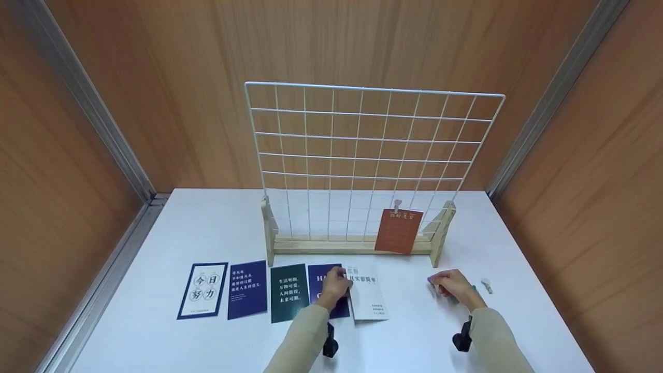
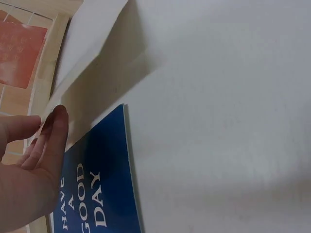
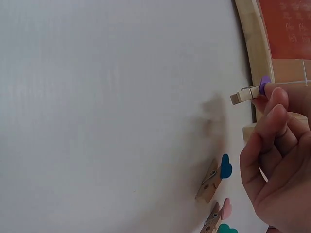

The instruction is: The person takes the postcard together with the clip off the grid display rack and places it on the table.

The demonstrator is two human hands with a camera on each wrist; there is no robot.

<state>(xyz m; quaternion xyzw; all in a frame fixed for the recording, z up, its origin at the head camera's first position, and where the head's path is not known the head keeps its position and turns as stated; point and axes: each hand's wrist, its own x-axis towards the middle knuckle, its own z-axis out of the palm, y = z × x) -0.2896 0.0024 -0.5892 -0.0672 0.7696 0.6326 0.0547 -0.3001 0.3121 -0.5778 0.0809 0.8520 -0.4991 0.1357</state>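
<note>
My left hand (image 1: 335, 286) pinches the left edge of a white card (image 1: 370, 298) with dark print. In the left wrist view the card (image 2: 92, 43) stands tilted, its side lifted off the table, between thumb and fingers. Beneath that hand lies a blue card (image 2: 99, 179) reading "HAVE A GOOD DAY". My right hand (image 3: 282, 160) pinches a small wooden clothespin (image 3: 247, 95) with a purple heart, held above the table. Beside it are clothespins with a blue heart (image 3: 226, 167), a pink heart (image 3: 226, 208) and a green heart (image 3: 227, 228).
A white wire grid (image 1: 357, 138) stands upright in a wooden base (image 1: 321, 245). On its lower right hangs a red card (image 1: 398, 233) under a pink-heart clothespin (image 1: 397, 204). Leftward lie a green card (image 1: 289, 305), a purple card (image 1: 247, 305) and a blue-bordered white card (image 1: 203, 305).
</note>
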